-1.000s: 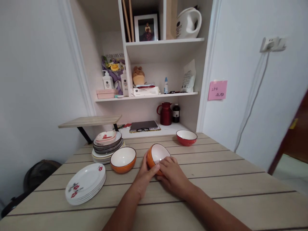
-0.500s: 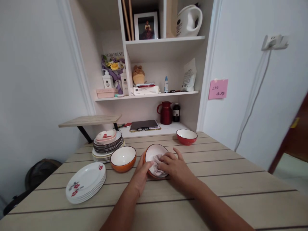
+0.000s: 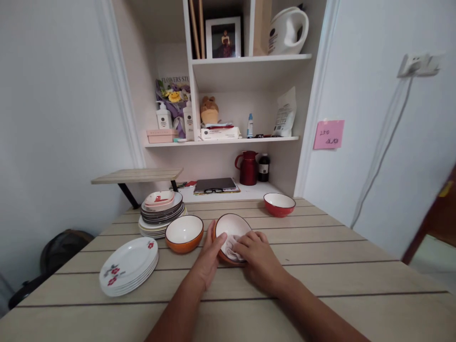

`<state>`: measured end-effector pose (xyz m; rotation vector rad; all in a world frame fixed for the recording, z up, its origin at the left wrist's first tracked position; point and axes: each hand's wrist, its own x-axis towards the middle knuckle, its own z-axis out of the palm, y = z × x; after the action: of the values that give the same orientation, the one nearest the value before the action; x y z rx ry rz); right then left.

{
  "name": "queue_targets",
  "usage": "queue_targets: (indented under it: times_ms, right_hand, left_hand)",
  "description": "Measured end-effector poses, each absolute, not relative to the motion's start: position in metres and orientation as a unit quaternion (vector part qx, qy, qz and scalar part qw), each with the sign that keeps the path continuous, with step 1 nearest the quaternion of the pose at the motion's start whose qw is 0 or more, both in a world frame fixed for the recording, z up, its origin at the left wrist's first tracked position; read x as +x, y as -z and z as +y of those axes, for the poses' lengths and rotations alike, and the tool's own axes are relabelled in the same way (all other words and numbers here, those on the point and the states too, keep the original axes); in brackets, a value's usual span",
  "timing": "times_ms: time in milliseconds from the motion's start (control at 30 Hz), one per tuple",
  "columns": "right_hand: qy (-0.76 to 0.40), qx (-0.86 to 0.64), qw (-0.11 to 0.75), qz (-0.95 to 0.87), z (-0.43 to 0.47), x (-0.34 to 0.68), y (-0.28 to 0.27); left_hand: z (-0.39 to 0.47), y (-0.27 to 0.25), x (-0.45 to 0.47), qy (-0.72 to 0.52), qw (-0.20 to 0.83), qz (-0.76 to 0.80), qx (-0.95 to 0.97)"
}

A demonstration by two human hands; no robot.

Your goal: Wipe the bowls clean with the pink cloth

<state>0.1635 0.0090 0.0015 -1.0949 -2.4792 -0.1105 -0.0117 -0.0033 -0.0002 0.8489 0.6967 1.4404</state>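
Note:
An orange bowl with a white inside (image 3: 233,224) is tilted toward me at the middle of the table. My left hand (image 3: 210,256) grips its left side, thumb over the rim and fingers around the outside. Bunched inside the bowl is a pale cloth (image 3: 232,248). My right hand (image 3: 258,256) presses that cloth against the bowl's inner wall with bent fingers. Just left of my left hand stands another orange bowl (image 3: 184,232), upright. A red bowl (image 3: 280,205) sits farther back on the right.
White flowered plates (image 3: 130,263) are stacked at the left front. Behind them rises a taller stack of plates and small dishes (image 3: 162,213). A low wooden stand (image 3: 137,175), a closed laptop (image 3: 214,184) and a red jug (image 3: 248,168) are at the back.
My right hand has moved slightly down and its raised finger has folded in, the cloth shifting with it in the bowl. The view has turned a little to the left.

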Motion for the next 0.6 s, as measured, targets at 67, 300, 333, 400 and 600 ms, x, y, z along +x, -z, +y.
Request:
queue_targets:
  times_ms: [67, 300, 333, 400, 600]
  right_hand:
    - [0.036, -0.401, 0.211, -0.891, 0.0094, 0.1622, -0.0003]
    - [-0.011, -0.417, 0.231, -0.879, 0.0122, 0.1578, 0.0047]
    - [-0.02, -0.422, 0.236, -0.875, 0.0126, 0.1571, 0.0054]
    - [-0.038, -0.432, 0.244, -0.867, 0.0127, 0.1557, 0.0063]
    - [-0.031, -0.418, 0.254, -0.872, 0.0068, 0.1543, 0.0019]
  left_hand:
    - [-0.0026, 0.0015, -0.012, -0.626, 0.621, 0.3, 0.364]
    - [-0.0032, 0.0019, -0.0137, -0.617, 0.636, 0.263, 0.382]
    - [-0.0034, 0.0015, -0.0137, -0.614, 0.636, 0.257, 0.391]
    - [-0.0032, 0.0016, -0.0131, -0.606, 0.634, 0.257, 0.406]
    - [0.0004, 0.0084, -0.0078, -0.63, 0.584, 0.317, 0.403]
